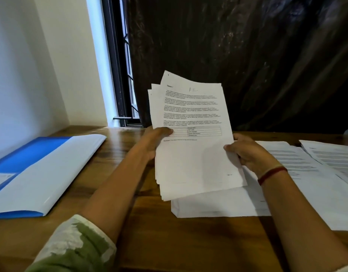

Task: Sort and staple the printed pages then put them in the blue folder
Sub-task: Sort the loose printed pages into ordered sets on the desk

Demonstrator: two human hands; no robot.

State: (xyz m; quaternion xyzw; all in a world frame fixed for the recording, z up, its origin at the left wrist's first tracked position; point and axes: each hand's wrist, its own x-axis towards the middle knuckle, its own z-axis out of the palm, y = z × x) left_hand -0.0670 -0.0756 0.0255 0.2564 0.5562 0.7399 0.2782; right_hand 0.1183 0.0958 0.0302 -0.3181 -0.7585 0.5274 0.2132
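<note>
A loose stack of printed pages is held up above the wooden table, its sheets fanned out at the top left. My left hand grips the stack's left edge with the thumb on the top sheet. My right hand grips the right edge, a red thread round its wrist. The blue folder lies at the left of the table, with a white sheet or flap over most of it. No stapler is in view.
More printed pages lie flat on the table to the right, and another pile lies under the held stack. A dark curtain hangs behind the table, with a window at its left and a white wall beyond.
</note>
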